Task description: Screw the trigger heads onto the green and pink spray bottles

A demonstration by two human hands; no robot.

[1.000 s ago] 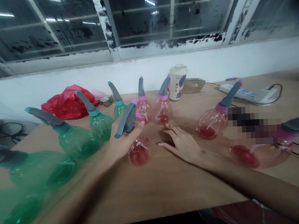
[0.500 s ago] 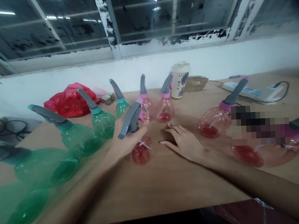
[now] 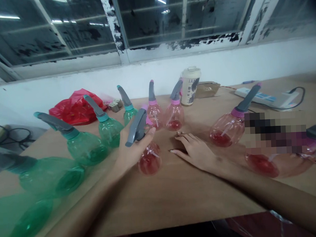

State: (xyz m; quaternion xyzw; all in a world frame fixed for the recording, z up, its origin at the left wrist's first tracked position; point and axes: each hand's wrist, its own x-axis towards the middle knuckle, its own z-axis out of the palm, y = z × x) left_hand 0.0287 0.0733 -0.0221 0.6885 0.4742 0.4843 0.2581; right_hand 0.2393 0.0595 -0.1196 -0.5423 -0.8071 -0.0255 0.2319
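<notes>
My left hand [image 3: 131, 146] is wrapped round the neck of a pink spray bottle [image 3: 149, 160] with a grey trigger head, which stands upright on the wooden table [image 3: 161, 198]. The bottle's collar is hidden by my fingers. My right hand [image 3: 197, 150] rests palm down on the tabletop to the right of that bottle, fingers stretched out and holding nothing. Two more pink spray bottles, one [image 3: 154, 115] and another [image 3: 175, 117], stand just behind. A green spray bottle [image 3: 110, 129] is close to the left of my left hand.
More green spray bottles [image 3: 86, 146] line the left side; pink ones [image 3: 226, 127] stand at the right. At the back are a red plastic bag [image 3: 79, 108], a paper cup [image 3: 190, 87], a brown packet [image 3: 207, 89] and a power strip [image 3: 267, 98]. A blurred patch covers part of the right.
Both hands keep almost the same pose, the left still on the pink spray bottle. The view has shifted very slightly, so the left-side bottles appear a little further right.
</notes>
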